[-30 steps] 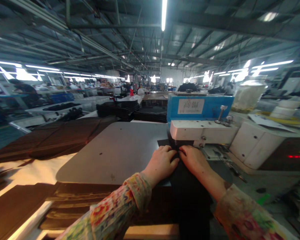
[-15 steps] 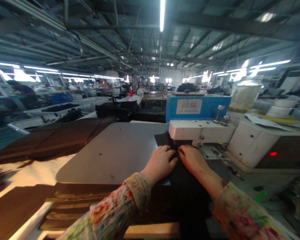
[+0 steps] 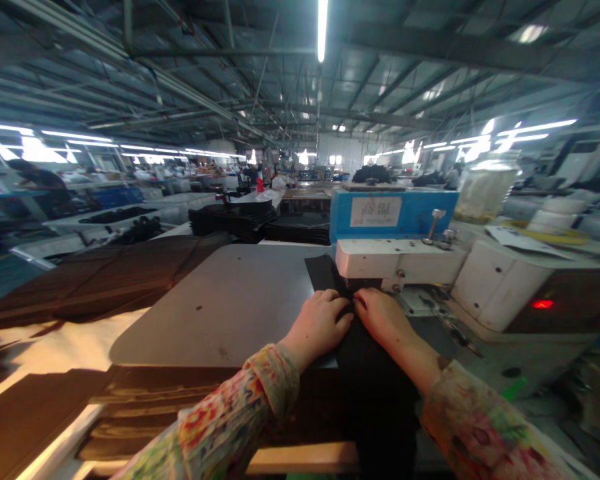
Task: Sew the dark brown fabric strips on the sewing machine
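Note:
A long strip of black fabric (image 3: 370,373) runs from the near table edge up under the arm of a white sewing machine (image 3: 400,260). My left hand (image 3: 320,323) and my right hand (image 3: 386,319) lie side by side on the strip just in front of the needle, fingers curled and pressed down on the cloth. The far end of the fabric (image 3: 321,272) sticks out behind the machine arm. Both forearms wear flowered sleeves.
A grey work plate (image 3: 220,307) spreads to the left. Brown panels (image 3: 95,280) are stacked at left and along the near edge (image 3: 40,413). A blue box (image 3: 395,210) stands behind the machine, a control box with red lights (image 3: 543,303) at right. Other workstations fill the hall.
The far end of the black fabric has come further out behind the machine arm. My hands stay pressed on the strip and have shifted slightly to the left in view.

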`<action>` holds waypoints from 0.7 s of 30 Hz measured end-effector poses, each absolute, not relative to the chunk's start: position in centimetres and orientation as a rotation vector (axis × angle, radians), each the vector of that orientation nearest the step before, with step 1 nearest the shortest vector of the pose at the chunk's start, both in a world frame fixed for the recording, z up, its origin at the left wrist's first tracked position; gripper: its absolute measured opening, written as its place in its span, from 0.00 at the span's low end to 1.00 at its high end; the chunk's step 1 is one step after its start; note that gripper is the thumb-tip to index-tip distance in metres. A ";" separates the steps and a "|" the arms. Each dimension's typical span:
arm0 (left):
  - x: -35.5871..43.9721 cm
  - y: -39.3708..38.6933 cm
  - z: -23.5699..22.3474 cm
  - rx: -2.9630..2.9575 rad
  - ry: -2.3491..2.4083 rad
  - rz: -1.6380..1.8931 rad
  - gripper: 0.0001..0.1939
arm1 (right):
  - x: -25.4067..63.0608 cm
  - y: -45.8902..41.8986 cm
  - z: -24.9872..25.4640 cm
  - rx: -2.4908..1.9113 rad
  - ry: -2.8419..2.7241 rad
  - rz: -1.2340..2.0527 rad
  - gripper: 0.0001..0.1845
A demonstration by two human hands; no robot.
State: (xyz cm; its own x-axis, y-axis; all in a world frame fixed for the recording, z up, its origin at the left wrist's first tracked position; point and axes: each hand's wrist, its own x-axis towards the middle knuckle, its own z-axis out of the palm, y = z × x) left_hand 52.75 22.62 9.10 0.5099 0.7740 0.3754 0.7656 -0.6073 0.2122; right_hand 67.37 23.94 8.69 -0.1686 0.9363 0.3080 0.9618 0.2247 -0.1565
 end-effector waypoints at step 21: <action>52.8 22.7 9.0 2.721 1.376 0.720 0.13 | 67.4 23.8 8.8 -1.746 -2.180 -0.126 0.13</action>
State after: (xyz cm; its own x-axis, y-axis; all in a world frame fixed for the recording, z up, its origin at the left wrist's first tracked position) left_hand 52.78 22.72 9.02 0.5088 0.7647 0.3953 0.7608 -0.6143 0.2092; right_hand 67.38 23.83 8.75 -0.1837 0.9298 0.3190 0.9604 0.2390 -0.1434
